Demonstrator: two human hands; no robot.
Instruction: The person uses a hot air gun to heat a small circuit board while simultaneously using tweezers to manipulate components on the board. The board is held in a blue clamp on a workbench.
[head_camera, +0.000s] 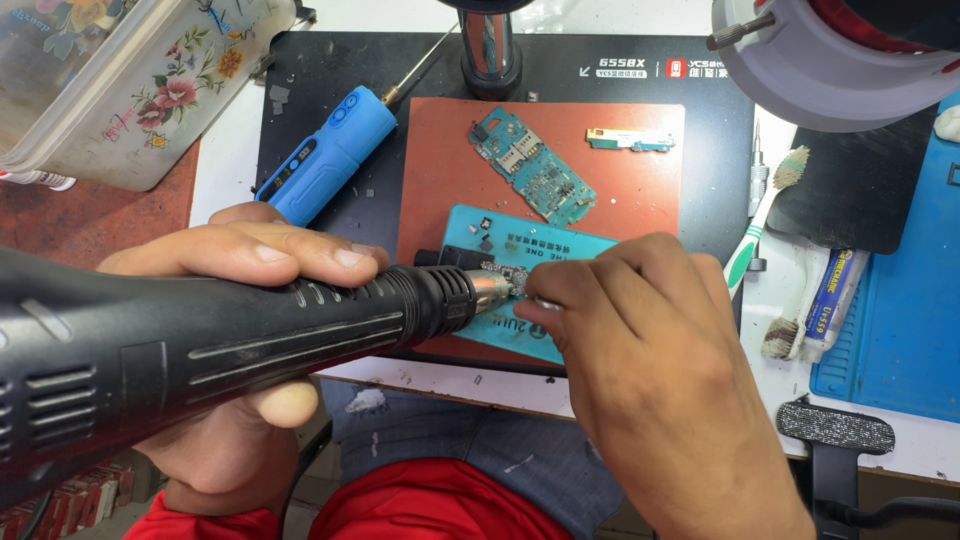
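i had my left hand (250, 330) wrapped tight around one black hot-air tool (200, 345), fingers over the top and thumb under its ribbed barrel, its metal nozzle (490, 287) pointing right at a small part over the teal pad (540, 245). my right hand (650, 350) was pinched closed at the fingertips just beside the nozzle; something thin and silvery showed between them, but i could not tell what it was. the teal pad lay on one red-brown mat (620, 190), which sat on a larger black work mat (330, 70).

on the red-brown mat i counted two circuit boards: one large teal-green board (532, 165) lying at a slant, and one narrow strip board (630, 140) well apart to its right. one blue electric screwdriver (325, 155) lay tilted on the black mat, near my left hand. to the right lay two toothbrushes (765, 205), one green and white, one worn, and one small tube (825, 300) next to them. one flowered plastic box (140, 80) stood at the upper left.
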